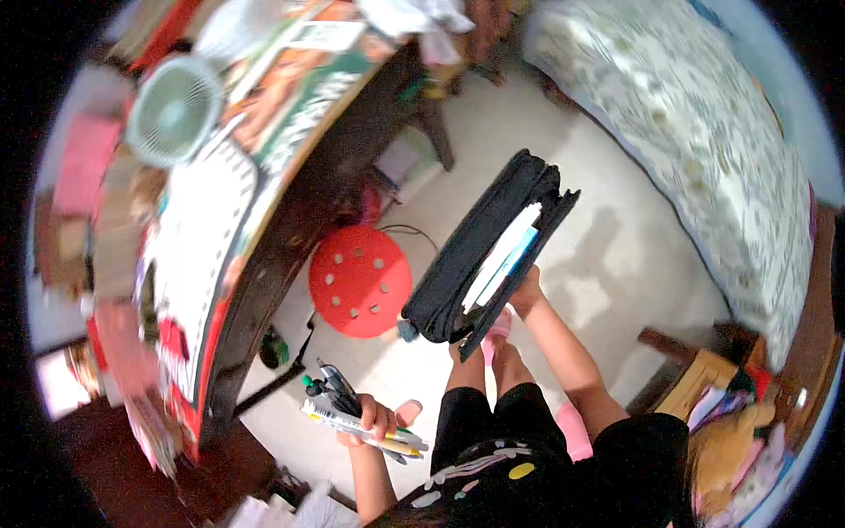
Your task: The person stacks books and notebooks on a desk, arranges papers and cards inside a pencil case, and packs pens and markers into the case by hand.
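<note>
My left hand (pixel 377 418) is closed around a bundle of several pens (pixel 339 414), some dark, some white, one with a green tip. My right hand (pixel 526 290) grips an unzipped black pencil case (pixel 480 246) from its far side, so most of its fingers are hidden behind the case. Inside the case's opening lie a white pen (pixel 503 255) and a blue-and-white item (pixel 518 260) that I cannot make out exactly. The case is tilted and held in the air above the floor, apart from the pens.
A red round stool (pixel 359 282) with holes stands beside the cluttered desk (pixel 299 176). On the desk are a small fan (pixel 176 111), papers and books. A bed with a patterned cover (pixel 669 114) is at the right. Soft toys (pixel 739 440) sit at lower right.
</note>
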### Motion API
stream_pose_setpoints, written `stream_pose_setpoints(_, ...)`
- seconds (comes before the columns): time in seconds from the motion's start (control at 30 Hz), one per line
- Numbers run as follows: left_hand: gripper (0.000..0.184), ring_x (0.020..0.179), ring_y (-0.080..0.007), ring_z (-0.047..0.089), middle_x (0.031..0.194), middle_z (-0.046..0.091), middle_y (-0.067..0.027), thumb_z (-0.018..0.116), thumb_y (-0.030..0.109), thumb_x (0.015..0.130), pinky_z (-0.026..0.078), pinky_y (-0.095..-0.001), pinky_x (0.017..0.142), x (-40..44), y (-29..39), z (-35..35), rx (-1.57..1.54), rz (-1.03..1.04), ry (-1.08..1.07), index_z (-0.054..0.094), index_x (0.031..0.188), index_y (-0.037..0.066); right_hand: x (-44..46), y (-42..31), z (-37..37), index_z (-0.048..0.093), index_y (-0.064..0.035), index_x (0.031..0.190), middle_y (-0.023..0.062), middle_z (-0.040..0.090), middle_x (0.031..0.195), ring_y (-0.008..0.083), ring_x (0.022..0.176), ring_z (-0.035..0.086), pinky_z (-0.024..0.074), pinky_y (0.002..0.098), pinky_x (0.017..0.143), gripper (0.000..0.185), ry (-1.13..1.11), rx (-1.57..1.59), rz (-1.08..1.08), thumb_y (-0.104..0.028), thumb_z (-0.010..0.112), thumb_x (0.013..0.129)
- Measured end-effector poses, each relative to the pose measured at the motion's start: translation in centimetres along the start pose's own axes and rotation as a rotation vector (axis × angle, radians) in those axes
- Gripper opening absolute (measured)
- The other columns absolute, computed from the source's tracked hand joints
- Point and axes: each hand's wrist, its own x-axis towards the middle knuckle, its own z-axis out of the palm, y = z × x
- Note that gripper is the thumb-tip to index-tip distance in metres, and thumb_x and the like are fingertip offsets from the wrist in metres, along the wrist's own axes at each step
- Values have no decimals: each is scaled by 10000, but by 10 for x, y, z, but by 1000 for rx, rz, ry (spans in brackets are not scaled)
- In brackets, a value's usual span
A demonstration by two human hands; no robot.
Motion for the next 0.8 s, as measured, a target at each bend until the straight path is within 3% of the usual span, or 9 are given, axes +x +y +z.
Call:
stream_pose_setpoints(0.13,304,589,-194,511,629,536,-60,694,198,578,430,-298,626,-37,25,61,-77,286,-31,438,707,98,10,67,84,472,-33,1139,127,542,1071,285,957,526,427,396,845,658,-567,286,231,-457,629,661)
stream_pose_setpoints(0.23,291,578,-111,511,627,427,21,685,187,623,449,-308,642,-72,31,67,-107,490,-61,460,778,85,3,108,159,439,-27,1161,126,526,1063,268,949,516,426,381,839,631,-535,215,353,-423,596,695)
stream_pose_setpoints(0.3,721,650,-84,525,808,454,27,615,79,720,441,-315,646,-109,36,81,-58,668,-154,208,1314,60,-14,133,206,417,-23,1175,126,516,1058,256,944,510,425,370,835,614,-553,193,432,-401,573,717)
stream_pose_setpoints(0.33,654,633,-110,511,770,437,26,646,108,672,438,-322,646,-128,46,81,-121,711,-84,331,1244,138,-14,154,223,406,-21,1182,125,510,1055,251,942,507,425,365,833,605,-556,171,471,-390,562,728)
stream_pose_setpoints(0.47,742,619,-115,512,757,439,24,652,119,687,441,-317,644,-159,120,75,-67,806,-154,252,1311,134,2,239,275,363,-12,1211,124,489,1044,228,932,495,423,344,824,571,-553,137,558,-345,518,773)
stream_pose_setpoints(0.57,636,609,-109,516,745,445,26,656,104,677,444,-315,630,-169,214,55,-32,713,-233,362,1240,124,30,307,311,330,-6,1233,123,474,1036,211,924,485,422,329,818,546,-534,109,561,-311,484,807)
stream_pose_setpoints(0.63,324,609,-115,496,732,446,17,677,178,639,427,-304,659,-176,277,54,-38,650,-221,441,833,70,43,355,334,308,-2,1247,123,463,1031,199,919,479,421,319,814,530,-529,101,554,-289,462,829)
stream_pose_setpoints(0.7,342,624,-127,489,710,430,1,675,214,613,426,-306,676,-185,340,54,68,561,-157,379,736,93,56,398,346,286,2,1262,122,453,1025,188,914,473,420,308,810,514,-481,105,546,-267,439,852)
stream_pose_setpoints(0.8,310,627,-93,458,744,346,27,639,196,654,415,-314,669,-183,433,43,403,483,-34,441,882,125,72,444,377,253,8,1284,121,437,1017,171,906,463,419,293,803,490,-427,84,500,-233,406,885)
